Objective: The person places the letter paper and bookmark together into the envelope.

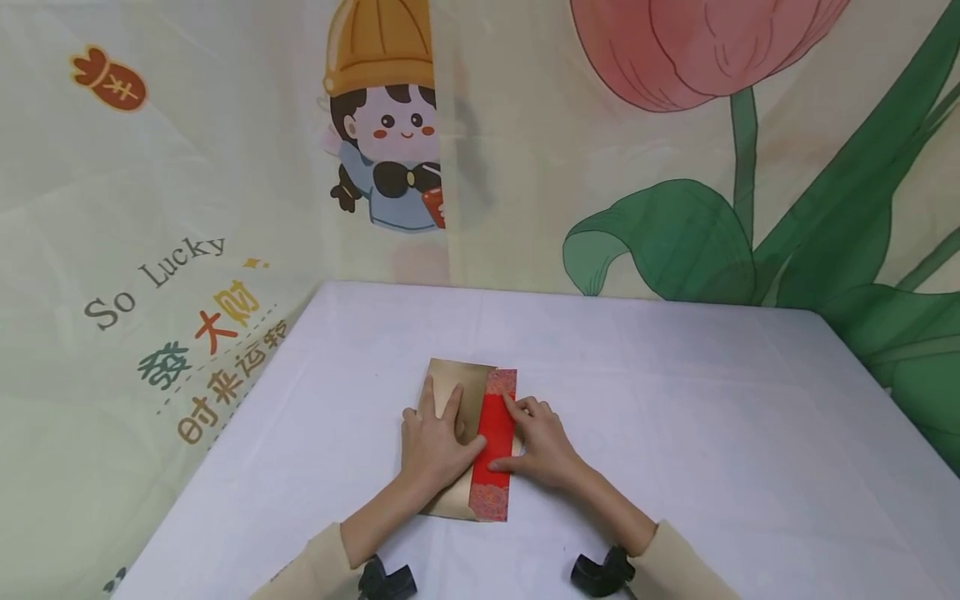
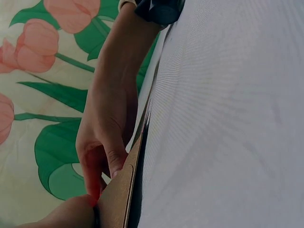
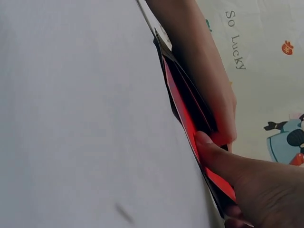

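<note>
A gold paper envelope (image 1: 453, 500) lies on the white table, with a red strip (image 1: 495, 425) patterned at both ends along its right side. My left hand (image 1: 438, 442) rests on the gold part with fingers spread, its thumb reaching the strip. From the right, my right hand (image 1: 547, 442) has its thumb and index finger on the red strip, its other fingers bent. In the right wrist view, the thumb lies against the red surface (image 3: 180, 102) and fingertips show at the paper's edge. The gold side (image 2: 118, 194) is tilted up in the left wrist view.
A white cloth covers the table (image 1: 720, 433). Behind it hangs a printed backdrop (image 1: 510, 167) with a tulip and a cartoon figure. Black wrist mounts (image 1: 386, 579) sit near both cuffs.
</note>
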The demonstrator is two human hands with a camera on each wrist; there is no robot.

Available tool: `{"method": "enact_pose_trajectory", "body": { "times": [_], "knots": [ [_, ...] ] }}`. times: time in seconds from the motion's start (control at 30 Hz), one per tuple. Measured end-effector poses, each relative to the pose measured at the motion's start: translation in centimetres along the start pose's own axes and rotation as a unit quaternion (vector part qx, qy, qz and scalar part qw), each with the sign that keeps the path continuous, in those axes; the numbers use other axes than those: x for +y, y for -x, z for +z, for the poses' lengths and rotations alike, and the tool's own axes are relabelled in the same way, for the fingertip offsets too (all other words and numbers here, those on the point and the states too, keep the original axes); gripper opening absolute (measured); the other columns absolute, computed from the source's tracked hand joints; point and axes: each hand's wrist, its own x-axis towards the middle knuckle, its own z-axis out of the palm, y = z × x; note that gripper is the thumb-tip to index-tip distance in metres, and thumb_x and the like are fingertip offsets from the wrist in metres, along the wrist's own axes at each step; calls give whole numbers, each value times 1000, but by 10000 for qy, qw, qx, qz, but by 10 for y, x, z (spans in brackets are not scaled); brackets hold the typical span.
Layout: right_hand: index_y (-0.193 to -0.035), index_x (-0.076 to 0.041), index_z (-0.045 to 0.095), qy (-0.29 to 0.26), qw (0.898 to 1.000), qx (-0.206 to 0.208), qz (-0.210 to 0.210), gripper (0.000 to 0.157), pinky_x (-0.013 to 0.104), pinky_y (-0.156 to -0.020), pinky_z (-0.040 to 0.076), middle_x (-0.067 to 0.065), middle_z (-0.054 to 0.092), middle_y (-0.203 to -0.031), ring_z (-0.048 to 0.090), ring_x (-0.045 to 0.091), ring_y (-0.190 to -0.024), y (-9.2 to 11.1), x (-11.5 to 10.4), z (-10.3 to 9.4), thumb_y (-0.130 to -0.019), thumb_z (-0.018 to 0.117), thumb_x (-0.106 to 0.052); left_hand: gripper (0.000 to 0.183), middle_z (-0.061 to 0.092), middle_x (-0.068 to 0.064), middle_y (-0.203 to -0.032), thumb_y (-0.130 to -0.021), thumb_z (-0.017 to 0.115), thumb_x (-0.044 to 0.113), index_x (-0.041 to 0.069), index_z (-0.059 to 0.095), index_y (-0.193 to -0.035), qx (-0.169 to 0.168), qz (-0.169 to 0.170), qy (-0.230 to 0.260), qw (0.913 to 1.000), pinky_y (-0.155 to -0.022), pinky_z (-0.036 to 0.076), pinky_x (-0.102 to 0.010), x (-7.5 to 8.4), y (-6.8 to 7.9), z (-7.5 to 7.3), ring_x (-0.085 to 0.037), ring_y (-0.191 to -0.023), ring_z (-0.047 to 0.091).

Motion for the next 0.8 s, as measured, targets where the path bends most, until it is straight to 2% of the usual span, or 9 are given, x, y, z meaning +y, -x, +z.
{"method": "enact_pose_trajectory", "body": {
  "times": [0.1,0.27,0.37,0.5,0.8],
  "knots": [
    [-143,-8,34,15,9999,-117,-37,100,32,-73,37,2,50,-107,42,12,-90,-3,1,2,-63,79,-46,76,20,-20,-149,-71,60,48,18,43,-139,26,-15,19,10000,-66,32,-36,-1,-1,0,-31,-75,41],
    [-144,-10,33,-465,9963,-714,84,100,32,-82,41,-2,44,-119,37,10,-104,1,10,-8,-63,79,-47,76,18,-20,-149,-71,60,47,17,43,-139,-2,-3,55,10000,-65,31,-35,-1,-1,1,-30,-75,41],
    [-143,-7,34,-498,9947,-895,-94,100,34,-86,40,-2,42,-125,35,11,-108,3,14,-12,-63,80,-46,76,19,-20,-149,-71,60,47,17,44,-139,-15,-3,43,10000,-66,31,-36,-1,0,2,-31,-76,41],
    [-141,-3,35,-299,9956,-803,-379,102,36,-84,35,2,43,-128,37,14,-103,2,11,-9,-62,79,-49,76,19,-20,-149,-71,60,47,18,45,-139,27,-6,-20,10000,-67,32,-36,-1,0,3,-31,-75,41],
    [-141,-5,37,178,9971,-589,-444,103,31,-76,32,0,43,-130,37,11,-94,-3,4,0,-61,76,-56,75,17,-21,-149,-70,58,50,18,47,-137,50,-26,-66,10000,-66,32,-36,-1,-2,5,-31,-72,38]
  ]
}}
